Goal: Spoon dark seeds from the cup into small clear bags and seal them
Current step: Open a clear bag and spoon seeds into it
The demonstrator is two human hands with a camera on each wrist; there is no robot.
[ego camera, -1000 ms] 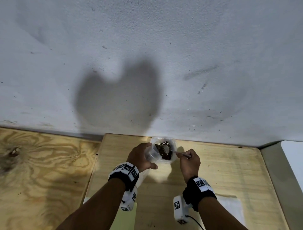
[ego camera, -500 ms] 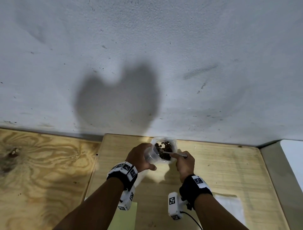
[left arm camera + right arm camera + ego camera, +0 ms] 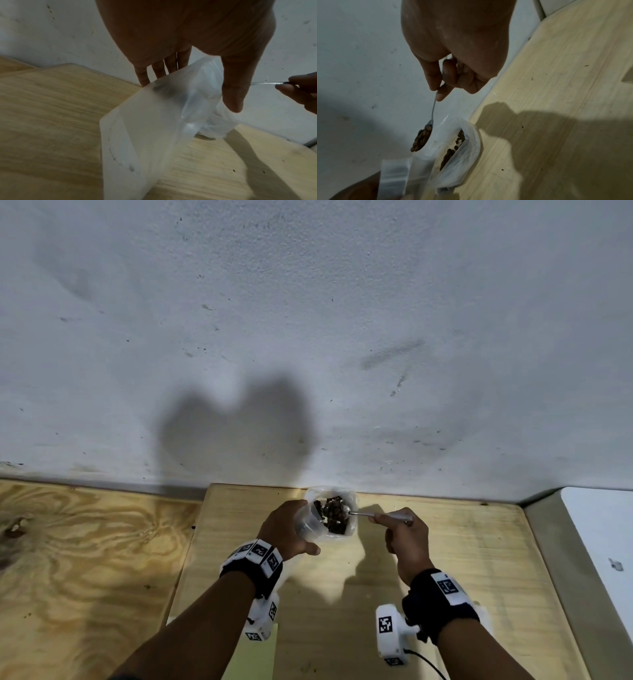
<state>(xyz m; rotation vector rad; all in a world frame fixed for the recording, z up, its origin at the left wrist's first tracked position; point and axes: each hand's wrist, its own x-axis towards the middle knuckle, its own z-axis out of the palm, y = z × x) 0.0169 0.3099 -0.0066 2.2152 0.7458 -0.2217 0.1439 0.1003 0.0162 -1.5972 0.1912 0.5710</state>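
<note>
My left hand [image 3: 301, 530] holds a small clear bag [image 3: 308, 527] upright just left of the clear cup [image 3: 351, 529] of dark seeds [image 3: 334, 513], which stands at the table's far edge by the wall. In the left wrist view the bag [image 3: 145, 135] hangs between the thumb [image 3: 235, 88] and the fingers [image 3: 154, 70]. My right hand [image 3: 375, 518] pinches the handle of a metal spoon [image 3: 359, 512]. The spoon [image 3: 421, 139] is heaped with seeds and hovers by the cup [image 3: 471, 151], close to the bag's top [image 3: 395, 174].
The light wooden table [image 3: 462, 559] ends at the white wall [image 3: 308, 337]. A plywood surface [image 3: 85, 559] adjoins on the left and a white surface [image 3: 603, 535] on the right. A pale green sheet [image 3: 257, 659] lies at the near edge under my left wrist.
My right hand has drawn back to the right and the spoon has come up out of the cup's seeds, loaded. The left hand with the bag has stayed by the cup.
</note>
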